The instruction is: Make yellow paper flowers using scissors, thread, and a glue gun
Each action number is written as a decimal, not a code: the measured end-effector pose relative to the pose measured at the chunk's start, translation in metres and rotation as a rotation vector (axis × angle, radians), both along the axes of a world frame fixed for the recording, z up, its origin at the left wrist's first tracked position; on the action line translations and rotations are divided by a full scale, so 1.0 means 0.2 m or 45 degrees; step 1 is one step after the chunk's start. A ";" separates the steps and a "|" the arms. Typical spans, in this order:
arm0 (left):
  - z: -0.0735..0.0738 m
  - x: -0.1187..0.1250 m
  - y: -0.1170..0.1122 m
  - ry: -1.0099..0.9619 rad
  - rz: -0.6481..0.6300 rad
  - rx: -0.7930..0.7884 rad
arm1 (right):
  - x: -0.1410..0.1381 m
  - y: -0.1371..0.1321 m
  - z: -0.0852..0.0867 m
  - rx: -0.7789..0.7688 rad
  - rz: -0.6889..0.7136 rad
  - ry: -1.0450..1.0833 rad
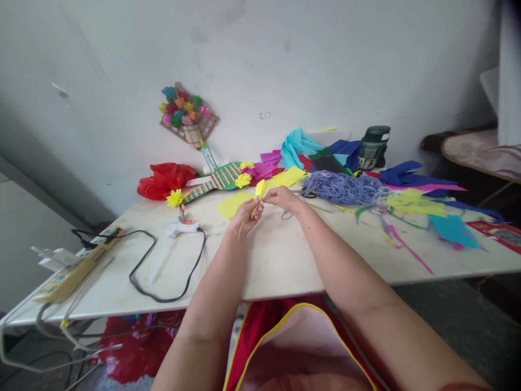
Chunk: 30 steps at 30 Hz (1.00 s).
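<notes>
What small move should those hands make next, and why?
I'd probably wind a turn of string around the yellow paper, near its lower end: the left hand holds the paper upright, the right hand is pinched close beside it, and a string loop shows just below that hand. Whether it holds the string is too small to tell.

Pwr strip w/ white plugs is lying at L end of bench. Dk green bottle is standing at back R, nr wall. Red plastic bag is showing below bench.
</notes>
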<state>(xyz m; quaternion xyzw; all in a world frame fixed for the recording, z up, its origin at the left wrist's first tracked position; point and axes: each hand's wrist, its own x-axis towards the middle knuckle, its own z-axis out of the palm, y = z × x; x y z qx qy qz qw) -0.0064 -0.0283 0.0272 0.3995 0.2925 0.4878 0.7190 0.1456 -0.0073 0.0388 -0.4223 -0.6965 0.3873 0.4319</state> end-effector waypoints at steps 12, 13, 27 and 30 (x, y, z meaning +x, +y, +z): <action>-0.02 -0.03 0.02 0.055 0.073 0.046 | -0.01 0.02 -0.02 0.293 -0.103 -0.429; -0.02 -0.03 0.02 0.075 0.091 0.045 | -0.01 0.02 -0.02 0.301 -0.118 -0.454; -0.06 -0.04 0.05 0.261 0.174 0.110 | -0.03 -0.05 0.04 0.416 -0.249 -0.749; -0.05 -0.04 0.04 0.270 0.203 0.128 | -0.04 -0.07 0.06 0.416 -0.316 -0.740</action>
